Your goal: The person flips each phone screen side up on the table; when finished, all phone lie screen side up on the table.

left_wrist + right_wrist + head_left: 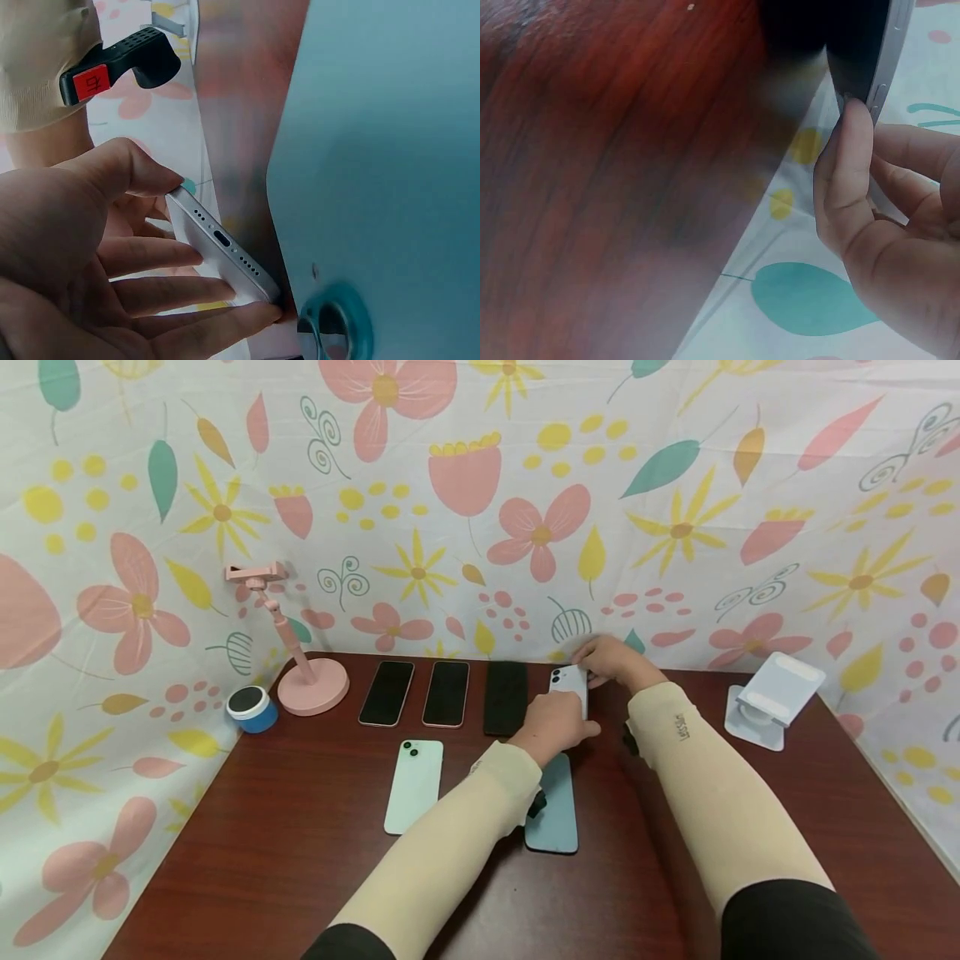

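Note:
Both hands hold a pale lavender smartphone [572,678] near the back of the table, its twin-camera back facing up in the head view. My left hand [553,725] grips the lower end; in the left wrist view the thumb lies at one corner by the charging port [222,238] and the fingers spread under the back. At the upper end my right hand [611,660] pinches the side edge. The right wrist view shows the phone's dark screen [855,56] tilted off the table, with a finger at its rim. Beneath the left wrist lies a light blue phone [552,814].
Two phones with dark screens [387,693] and a black phone-sized slab [506,697] lie in a row to the left. A mint phone [414,789] rests in front of them. A pink phone stand [313,687] and blue jar [252,712] stand far left, a white folding stand [776,697] right.

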`<state>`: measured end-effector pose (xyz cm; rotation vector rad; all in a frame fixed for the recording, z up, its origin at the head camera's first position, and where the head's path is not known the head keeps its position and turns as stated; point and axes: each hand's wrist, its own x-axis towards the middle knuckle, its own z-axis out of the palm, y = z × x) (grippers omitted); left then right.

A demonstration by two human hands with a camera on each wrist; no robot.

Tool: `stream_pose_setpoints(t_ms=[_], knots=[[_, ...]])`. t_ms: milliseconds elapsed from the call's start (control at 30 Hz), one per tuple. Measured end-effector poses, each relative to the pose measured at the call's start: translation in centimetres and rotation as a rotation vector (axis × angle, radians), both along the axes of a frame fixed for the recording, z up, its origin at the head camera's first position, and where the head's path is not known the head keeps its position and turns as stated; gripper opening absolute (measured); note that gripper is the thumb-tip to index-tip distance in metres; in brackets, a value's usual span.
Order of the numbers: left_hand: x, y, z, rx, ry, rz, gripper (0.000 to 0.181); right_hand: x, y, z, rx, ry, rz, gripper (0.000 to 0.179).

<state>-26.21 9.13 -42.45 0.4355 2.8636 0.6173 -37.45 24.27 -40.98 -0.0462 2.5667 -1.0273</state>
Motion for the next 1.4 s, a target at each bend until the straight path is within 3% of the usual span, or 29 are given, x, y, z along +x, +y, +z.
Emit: stream_pose_setpoints(t_ms=[233, 400, 633, 867, 1000, 1167, 1400], knots=[[-0.3, -0.6, 0.1, 0.066, -0.058, 0.013, 0.036, 0.0, 0.0, 0.8, -0.032, -0.019, -0.030, 0.034], [-0.7, -1.4, -0.1, 0.100, -0.060, -0.015, 0.038, 0.2, -0.5, 1.2, -0.025, -0.023, -0.054, 0.035], [-1.4, -3.0, 0.1, 0.207, -0.141, -0.049, 0.038, 0.4, -1.0, 1.9, -0.022, -0.020, -0.054, 0.037], [-1.9, -4.0, 0.1, 0.276, -0.176, -0.065, 0.045, 0.4, -1.1, 2.2, -0.064, -0.026, -0.049, 0.040], [-2.0, -4.4, -0.1, 0.375, -0.234, -0.042, 0.041, 0.5, -1.3, 2.3, -0.113, -0.059, -0.071, 0.042], [-2.1, -4.6, -0.3, 0.469, -0.279, 0.006, 0.061, 0.4, -1.5, 2.5, -0.161, -0.080, -0.096, 0.041], [-2.0, -4.7, -0.4, 0.611, -0.359, 0.051, 0.061, 0.0, -1.2, 2.3, -0.198, -0.080, -0.106, 0.043]])
